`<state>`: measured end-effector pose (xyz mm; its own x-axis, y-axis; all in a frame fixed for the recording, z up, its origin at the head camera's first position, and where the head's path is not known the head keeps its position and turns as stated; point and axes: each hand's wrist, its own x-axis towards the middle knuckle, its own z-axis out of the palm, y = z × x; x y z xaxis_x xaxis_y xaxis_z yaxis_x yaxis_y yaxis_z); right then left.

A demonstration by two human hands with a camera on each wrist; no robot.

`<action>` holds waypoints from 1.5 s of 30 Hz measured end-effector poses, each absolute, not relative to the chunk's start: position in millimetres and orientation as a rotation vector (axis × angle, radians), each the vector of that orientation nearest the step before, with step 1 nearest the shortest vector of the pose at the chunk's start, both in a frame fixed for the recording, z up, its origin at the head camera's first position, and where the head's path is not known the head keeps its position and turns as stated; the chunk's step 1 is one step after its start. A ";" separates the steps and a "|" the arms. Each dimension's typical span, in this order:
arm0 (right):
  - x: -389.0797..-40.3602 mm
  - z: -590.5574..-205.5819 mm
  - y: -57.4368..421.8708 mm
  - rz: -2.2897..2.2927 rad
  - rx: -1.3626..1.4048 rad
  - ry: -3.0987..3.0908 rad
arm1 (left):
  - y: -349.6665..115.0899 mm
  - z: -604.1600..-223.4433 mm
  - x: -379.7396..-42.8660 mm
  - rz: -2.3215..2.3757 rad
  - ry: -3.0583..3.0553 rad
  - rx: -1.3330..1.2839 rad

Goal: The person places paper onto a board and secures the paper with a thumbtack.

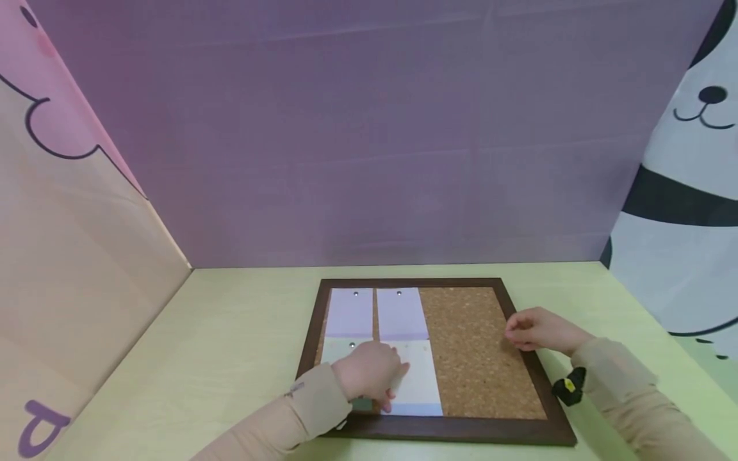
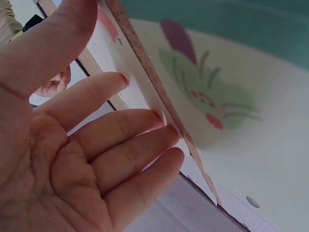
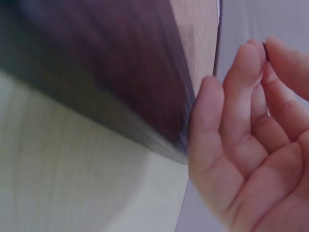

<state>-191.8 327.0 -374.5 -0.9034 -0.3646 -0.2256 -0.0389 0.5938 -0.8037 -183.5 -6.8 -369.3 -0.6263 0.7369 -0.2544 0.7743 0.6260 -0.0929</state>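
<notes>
My left hand (image 1: 371,371) reaches over the lower cards on the framed corkboard (image 1: 481,358). Its fingers are extended, with the tips on the white, blue-edged card (image 1: 412,384). Beside that card, across a thin cork gap, lies a pale card with a green rabbit drawing (image 2: 207,89), pinned by a silver thumbtack (image 1: 352,345) and partly hidden by my hand. My right hand (image 1: 533,330) is over the board's right frame edge. Its thumb and index finger pinch a tiny dark, thin thumbtack-like piece (image 3: 264,51), mostly hidden by the fingertips.
Two lavender cards, a left one (image 1: 350,314) and a right one (image 1: 401,314), hang in the upper row, each with a thumbtack at its top. The dark wooden frame (image 1: 450,430) rests on a pale table (image 1: 242,346). A purple cloth (image 1: 369,141) stands behind, with printed side panels.
</notes>
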 end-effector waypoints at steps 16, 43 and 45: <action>-197.3 -363.3 312.5 -1.193 -0.317 2.448 | -7.0 -369.2 -182.8 -0.251 2.676 1.218; -213.3 -349.8 262.2 -1.138 -0.453 2.537 | -7.5 -368.3 -181.7 -0.251 2.668 1.225; -213.8 -349.0 259.1 -1.149 -0.462 2.527 | -7.1 -368.2 -181.5 -0.239 2.669 1.220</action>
<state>-213.8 259.1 -349.0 -0.8945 -0.4182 -0.1582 -0.1556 0.6230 -0.7666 -181.5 -7.1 -368.2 -0.6409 0.7278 -0.2441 0.7596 0.6472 -0.0648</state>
